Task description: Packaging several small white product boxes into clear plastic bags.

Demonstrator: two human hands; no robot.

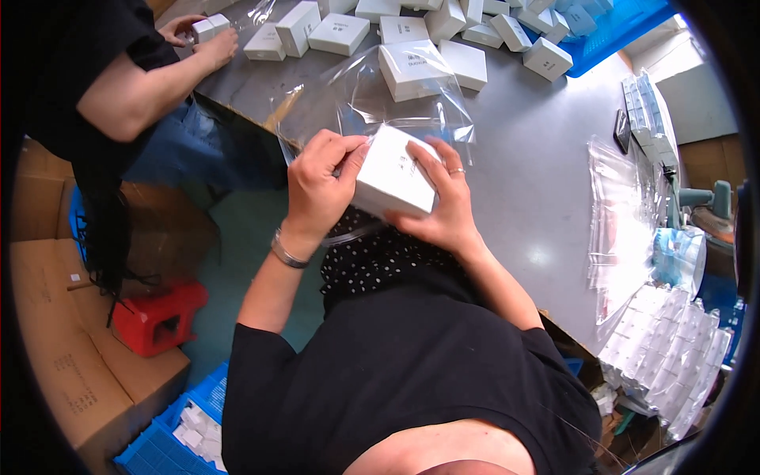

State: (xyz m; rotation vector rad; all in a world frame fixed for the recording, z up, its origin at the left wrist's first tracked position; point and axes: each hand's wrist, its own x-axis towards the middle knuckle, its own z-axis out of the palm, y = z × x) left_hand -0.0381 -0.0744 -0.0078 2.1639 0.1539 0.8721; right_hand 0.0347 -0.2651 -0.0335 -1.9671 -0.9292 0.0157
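A white carton box (393, 172) with small dark print is held tilted in front of me, over the table's near edge. My right hand (445, 194) grips its right side, thumb below and fingers over the top face. At the box's left edge, my left hand (321, 178) is closed in a pinch, seemingly on the clear plastic bag (356, 91). That bag spreads from around the box up onto the table, where its film overlaps another white box (413, 67). I cannot tell whether the held box is inside the bag.
More white boxes (339, 33) and a blue crate (613, 39) stand at the table's far side. A co-worker's hands (207, 41) hold small boxes at upper left. Flat clear bags (621, 222), a phone (622, 131) and stacked white packs (665, 348) lie at right. A red stool (161, 318) stands at left.
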